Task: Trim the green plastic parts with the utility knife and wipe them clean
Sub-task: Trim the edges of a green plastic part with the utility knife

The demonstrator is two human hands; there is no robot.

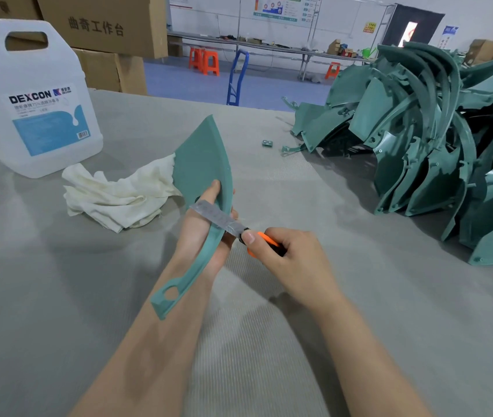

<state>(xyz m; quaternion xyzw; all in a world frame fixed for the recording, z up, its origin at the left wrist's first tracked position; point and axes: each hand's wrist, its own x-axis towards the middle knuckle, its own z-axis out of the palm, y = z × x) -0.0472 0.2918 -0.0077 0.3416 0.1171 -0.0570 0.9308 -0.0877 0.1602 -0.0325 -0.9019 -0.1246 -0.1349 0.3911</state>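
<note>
While the left hand (192, 236) holds a green plastic part (203, 164) up over the middle of the grey surface (314, 341), its thumb presses on the front face and the other fingers wrap round behind the narrow curved strip. The part stands nearly upright, its broad pointed end towards the far edge. Its slim tail, which has a round hole in it, lies down along the left forearm.

The right hand (293, 260) grips the orange handle of the utility knife (224, 221). Its fingers (293, 239) are curled tightly round the handle and the thumb is pushed forward near the blade's base. The long grey blade lies across the part's strip, touching it just below the left thumb.

A crumpled white cloth (118, 197) lies on the surface towards the left edge, partly hidden behind the held part. Beyond it, near the far left corner, stands a large translucent jug (37, 97) with a blue and white label. A tall, tangled pile of green parts (434, 145) fills the right edge. One small green offcut (267, 142) lies alone between the pile and the held part. Cardboard boxes (100, 22) stand behind the jug.
</note>
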